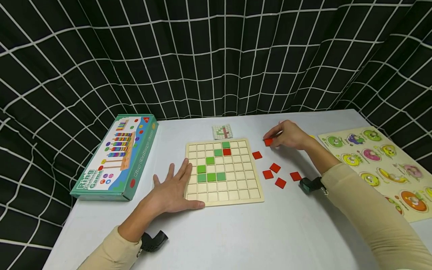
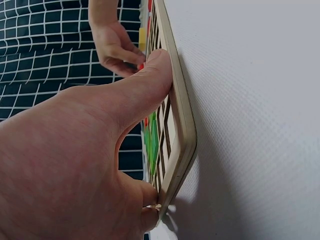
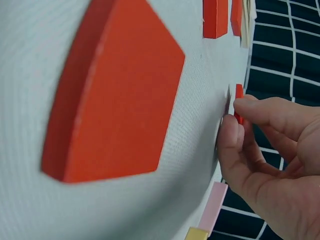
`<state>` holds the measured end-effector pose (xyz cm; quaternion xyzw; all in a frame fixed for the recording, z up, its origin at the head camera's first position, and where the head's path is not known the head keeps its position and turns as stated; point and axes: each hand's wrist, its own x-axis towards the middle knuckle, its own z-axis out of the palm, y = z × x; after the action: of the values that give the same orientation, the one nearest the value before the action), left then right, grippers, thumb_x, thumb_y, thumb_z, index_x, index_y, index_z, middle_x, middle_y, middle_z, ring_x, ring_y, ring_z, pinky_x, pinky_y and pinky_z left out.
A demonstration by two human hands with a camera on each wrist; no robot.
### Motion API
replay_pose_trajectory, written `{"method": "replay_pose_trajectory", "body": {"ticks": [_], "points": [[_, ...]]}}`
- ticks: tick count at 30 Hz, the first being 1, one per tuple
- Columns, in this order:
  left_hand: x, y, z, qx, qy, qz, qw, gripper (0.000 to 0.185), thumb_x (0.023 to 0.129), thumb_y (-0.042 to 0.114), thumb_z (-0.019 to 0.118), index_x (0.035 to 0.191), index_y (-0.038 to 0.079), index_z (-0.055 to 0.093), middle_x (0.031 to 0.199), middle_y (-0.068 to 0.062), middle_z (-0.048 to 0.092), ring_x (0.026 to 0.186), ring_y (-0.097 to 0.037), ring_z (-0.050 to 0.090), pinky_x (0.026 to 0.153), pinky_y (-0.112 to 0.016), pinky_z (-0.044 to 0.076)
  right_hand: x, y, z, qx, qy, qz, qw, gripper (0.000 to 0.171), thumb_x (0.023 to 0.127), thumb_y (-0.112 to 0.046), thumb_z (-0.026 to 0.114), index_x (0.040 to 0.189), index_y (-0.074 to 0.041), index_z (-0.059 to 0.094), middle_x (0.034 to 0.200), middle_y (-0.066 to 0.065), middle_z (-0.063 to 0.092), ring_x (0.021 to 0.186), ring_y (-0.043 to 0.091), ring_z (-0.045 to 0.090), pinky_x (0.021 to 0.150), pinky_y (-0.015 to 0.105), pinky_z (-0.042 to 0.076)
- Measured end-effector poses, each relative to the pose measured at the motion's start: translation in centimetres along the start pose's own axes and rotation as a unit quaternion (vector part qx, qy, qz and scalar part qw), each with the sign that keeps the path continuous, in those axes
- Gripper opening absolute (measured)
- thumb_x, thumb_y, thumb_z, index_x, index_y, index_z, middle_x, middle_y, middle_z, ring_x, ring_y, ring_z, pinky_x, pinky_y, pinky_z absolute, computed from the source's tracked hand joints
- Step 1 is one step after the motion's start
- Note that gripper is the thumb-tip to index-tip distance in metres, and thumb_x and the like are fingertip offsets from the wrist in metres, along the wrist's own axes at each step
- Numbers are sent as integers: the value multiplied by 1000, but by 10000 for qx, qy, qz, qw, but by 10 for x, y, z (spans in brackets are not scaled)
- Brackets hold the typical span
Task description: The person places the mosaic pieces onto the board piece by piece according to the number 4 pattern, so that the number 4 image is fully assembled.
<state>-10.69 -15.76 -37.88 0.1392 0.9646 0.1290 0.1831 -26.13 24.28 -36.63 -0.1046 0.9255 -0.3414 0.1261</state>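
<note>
My left hand point(image 1: 170, 193) lies with spread fingers along the left edge of a wooden grid board point(image 1: 243, 177), its thumb on the near left corner. On the board, several green tiles point(image 1: 211, 177) form a slanting line and a short row, and one red tile point(image 1: 227, 152) sits beside the upper green ones. To the right, my right hand point(image 1: 291, 135) pinches a red square tile point(image 3: 239, 102) between thumb and fingers, just over the table. Several loose red tiles point(image 1: 280, 183) are scattered between the board and my right forearm. A small pattern card point(image 1: 222, 132) lies behind the board.
A Ring Challenge Game box point(image 1: 114, 157) lies at the left. At the right is a sheet with cartoon fruit pictures point(image 1: 381, 165). A pink piece point(image 3: 213, 205) and a yellow piece point(image 3: 196, 233) are near my right hand. A black cloth with white grid lines point(image 1: 216, 56) hangs behind the table.
</note>
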Motion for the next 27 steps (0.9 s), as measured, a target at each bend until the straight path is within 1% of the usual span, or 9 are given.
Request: {"method": "replay_pose_trajectory", "body": {"ticks": [6,11,16,27], "points": [[2,0,0,-26,35,16,10000,127,79,76,73,168,9,12,178,-5,-1,159,-52,6,104,-92,11,-1,-4,2,84,-17,-34,10000,31,84,1,78,115,-3,80,121,18,73,106,28,54,70,26,48],[3,0,0,-21,61,21,10000,127,78,76,74,168,9,13,178,-6,0,159,-52,7,103,-92,12,-2,-9,6,239,-86,-108,9996,30,85,1,78,115,-1,79,119,19,72,104,30,56,70,27,50],[2,0,0,-31,62,20,10000,127,78,76,74,168,8,13,178,-6,0,159,-52,7,104,-92,12,-4,-16,9,241,-83,-133,9996,29,84,0,79,113,-2,79,114,17,73,101,29,56,71,27,50],[1,1,0,-70,49,24,10000,127,79,75,74,168,8,13,178,-6,0,159,-52,6,104,-92,11,-9,-32,18,314,-148,-255,9991,29,85,1,76,113,-3,79,109,15,76,104,30,58,80,31,52]]}}
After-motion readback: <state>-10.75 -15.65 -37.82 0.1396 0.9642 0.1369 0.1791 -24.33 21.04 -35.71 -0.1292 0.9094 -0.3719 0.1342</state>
